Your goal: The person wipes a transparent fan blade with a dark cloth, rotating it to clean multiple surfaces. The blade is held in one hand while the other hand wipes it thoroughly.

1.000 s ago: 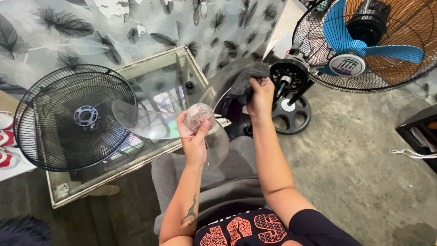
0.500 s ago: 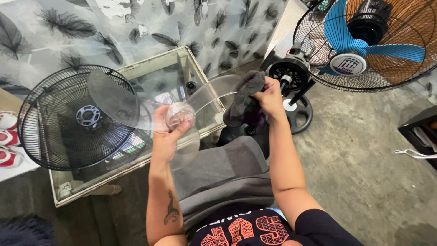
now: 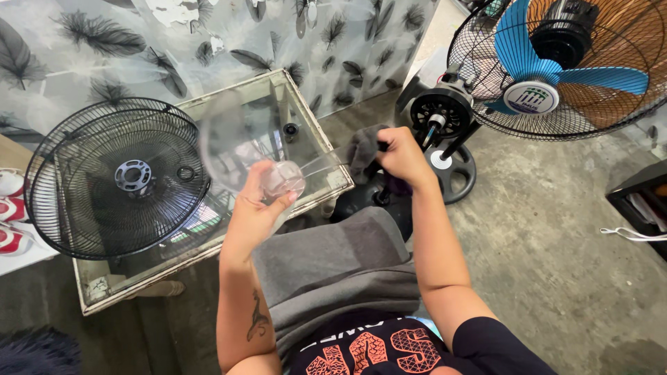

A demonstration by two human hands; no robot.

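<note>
My left hand (image 3: 258, 208) grips the hub of a clear plastic fan blade (image 3: 243, 135), held up over the glass-topped table (image 3: 326, 149). Its see-through blades spread above and beside the hand. My right hand (image 3: 401, 154) is closed on a dark grey cloth (image 3: 363, 149), which touches the right side of the clear blade. Just beyond that hand stands a black fan motor head (image 3: 436, 114) on its stand.
Black wire fan grilles (image 3: 114, 177) lie on the table's left half. A standing fan with blue blades (image 3: 556, 66) sits at top right over the concrete floor. A black box (image 3: 643, 205) is at the right edge. Red-and-white shoes (image 3: 10, 208) lie far left.
My left hand carried the clear blade leftward and away from my body, out over the table. My right hand with the cloth shifted slightly right, toward the motor head.
</note>
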